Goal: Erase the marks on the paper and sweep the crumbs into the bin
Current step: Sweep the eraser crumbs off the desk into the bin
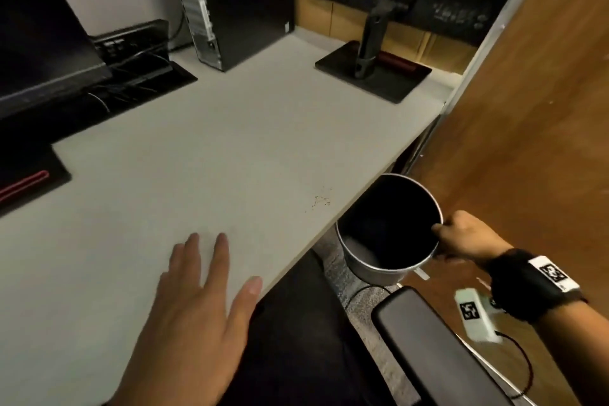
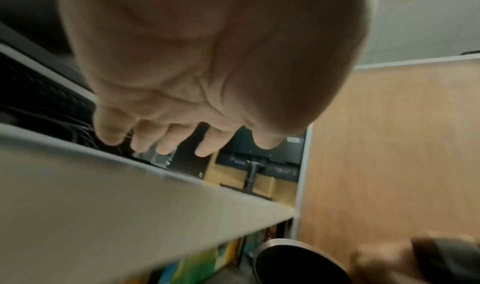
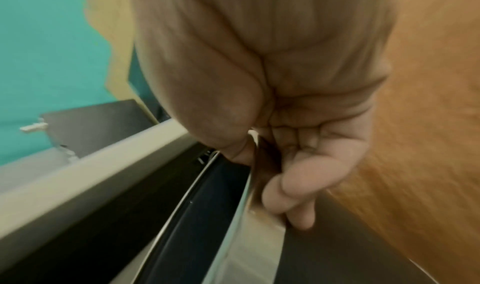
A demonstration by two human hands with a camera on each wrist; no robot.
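A small scatter of eraser crumbs [image 1: 319,200] lies on the pale desk [image 1: 204,148] close to its right edge. Just below that edge hangs a round metal bin [image 1: 389,231] with a dark inside, tilted toward me. My right hand [image 1: 461,236] grips the bin's rim [image 3: 249,177], thumb inside and fingers outside. My left hand [image 1: 204,293] hovers flat over the desk's near corner, fingers straight and spread, a hand's length short of the crumbs. In the left wrist view the left hand [image 2: 197,95] is above the desk edge with the bin [image 2: 298,261] below. No paper is in view.
A monitor base [image 1: 374,71] stands at the back right, a computer tower [image 1: 230,6] at the back, a cable box [image 1: 131,53] and a dark monitor [image 1: 43,33] at the left. A wooden partition [image 1: 534,109] bounds the right. A black chair armrest [image 1: 435,349] sits below the bin.
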